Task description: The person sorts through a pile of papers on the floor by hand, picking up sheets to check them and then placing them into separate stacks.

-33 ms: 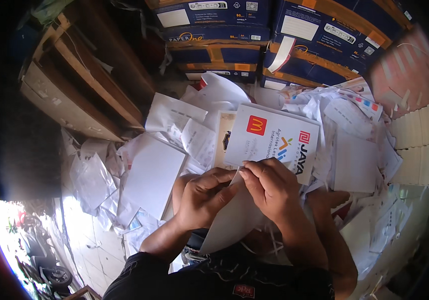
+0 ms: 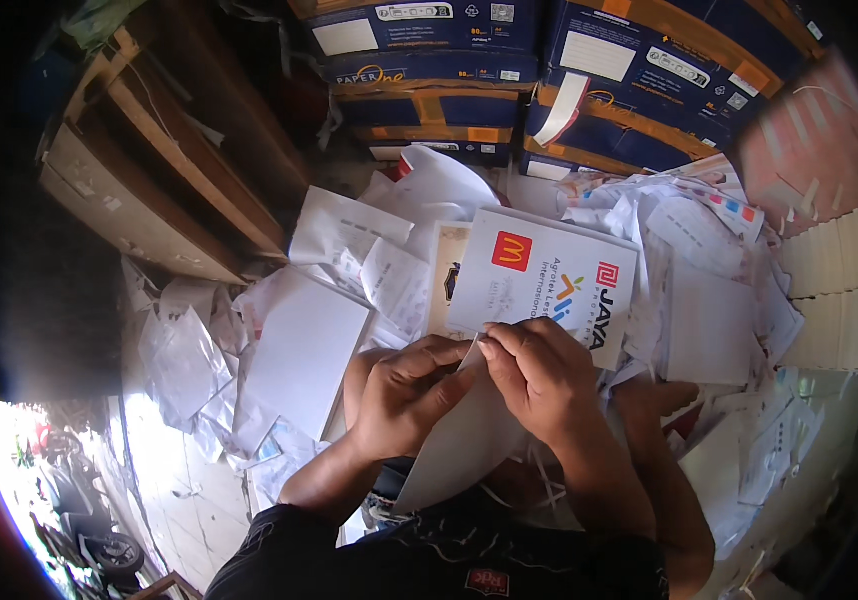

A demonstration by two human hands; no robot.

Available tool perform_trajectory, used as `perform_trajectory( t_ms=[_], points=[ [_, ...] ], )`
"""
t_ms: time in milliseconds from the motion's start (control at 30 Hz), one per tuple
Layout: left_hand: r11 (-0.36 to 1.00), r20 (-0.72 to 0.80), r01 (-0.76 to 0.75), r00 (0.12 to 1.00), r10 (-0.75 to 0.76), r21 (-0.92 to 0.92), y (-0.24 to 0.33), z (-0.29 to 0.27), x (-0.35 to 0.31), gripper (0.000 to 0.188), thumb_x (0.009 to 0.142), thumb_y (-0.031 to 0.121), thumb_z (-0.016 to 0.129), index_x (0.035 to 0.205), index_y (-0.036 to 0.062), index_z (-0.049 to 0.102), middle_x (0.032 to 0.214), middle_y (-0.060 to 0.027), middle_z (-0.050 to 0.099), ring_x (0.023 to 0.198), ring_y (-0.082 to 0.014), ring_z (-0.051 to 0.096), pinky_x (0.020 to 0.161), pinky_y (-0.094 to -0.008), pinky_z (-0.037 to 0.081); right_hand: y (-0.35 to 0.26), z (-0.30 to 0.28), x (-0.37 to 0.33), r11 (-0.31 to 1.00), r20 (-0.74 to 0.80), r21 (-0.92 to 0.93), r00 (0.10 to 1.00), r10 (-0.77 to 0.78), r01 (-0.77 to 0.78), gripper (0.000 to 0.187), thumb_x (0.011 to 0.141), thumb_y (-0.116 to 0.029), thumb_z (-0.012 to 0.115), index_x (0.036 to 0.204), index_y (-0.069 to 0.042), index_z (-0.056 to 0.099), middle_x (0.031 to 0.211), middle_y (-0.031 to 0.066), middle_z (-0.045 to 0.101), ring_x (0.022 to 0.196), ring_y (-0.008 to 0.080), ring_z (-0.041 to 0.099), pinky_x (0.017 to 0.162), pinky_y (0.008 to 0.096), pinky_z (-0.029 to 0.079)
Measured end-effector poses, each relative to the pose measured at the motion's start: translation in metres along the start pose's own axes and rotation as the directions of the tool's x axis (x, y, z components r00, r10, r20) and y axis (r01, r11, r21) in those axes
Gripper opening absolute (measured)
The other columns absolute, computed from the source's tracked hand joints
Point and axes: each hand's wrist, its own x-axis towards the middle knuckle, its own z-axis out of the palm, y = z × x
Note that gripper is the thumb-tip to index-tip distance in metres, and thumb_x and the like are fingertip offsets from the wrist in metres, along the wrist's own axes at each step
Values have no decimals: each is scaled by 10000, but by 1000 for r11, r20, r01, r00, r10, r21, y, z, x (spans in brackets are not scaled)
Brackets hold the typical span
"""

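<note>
Low in front of my body, both hands are closed on one white paper sheet [image 2: 459,425]. My left hand [image 2: 399,400] pinches its upper edge between thumb and fingers. Right beside it, my right hand [image 2: 541,378] grips the same edge, the fingertips of both hands almost touching. The sheet curves down between my forearms toward my lap. Just beyond my fingers lies a white board or stack [image 2: 589,250] printed with coloured logos, over a cream printed sheet [image 2: 452,250]. Left of my left hand is a thick stack of blank white paper [image 2: 299,345].
Loose crumpled papers [image 2: 694,235] surround the stacks. Dark blue cartons [image 2: 429,65] with orange tape stand behind. A wooden frame [image 2: 179,150] leans at the far left. Cream paper blocks [image 2: 839,330] line the right, below a pink surface [image 2: 819,140]. Clear plastic [image 2: 184,365] lies left.
</note>
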Motion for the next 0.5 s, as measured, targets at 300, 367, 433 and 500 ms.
perform_trajectory(
  t_ms=[300,367,433,500],
  points=[
    [894,-259,145,965,-34,424,-3,-3,3,267,895,91,661,1136,-23,648,897,-128,699,816,-148,659,747,-281,514,8,-3,-5,992,-149,-73,983,-111,101,249,734,32,701,964,-46,645,820,65,620,730,252,644,685,386,535],
    [796,-387,94,903,184,598,-25,-48,22,210,906,141,647,1062,1,665,823,-140,702,765,-120,653,697,-288,523,20,-8,-29,991,75,73,990,-121,116,237,767,-11,692,993,-60,640,835,72,629,752,266,647,709,385,532],
    [894,-511,-268,745,428,358,-30,-118,34,182,937,59,589,1103,0,636,932,-67,688,855,-119,627,753,-260,505,12,-11,-57,978,716,79,694,80,-193,171,837,-109,626,1004,-78,613,873,75,650,818,274,651,747,391,520],
    [883,-619,-296,631,468,366,2,-131,49,165,927,21,621,1092,9,613,1004,-43,654,898,-95,596,798,-231,484,13,-27,-88,840,924,-369,-61,377,-399,248,901,-240,517,1085,-73,532,992,92,622,917,255,629,804,386,502]
  ],
)
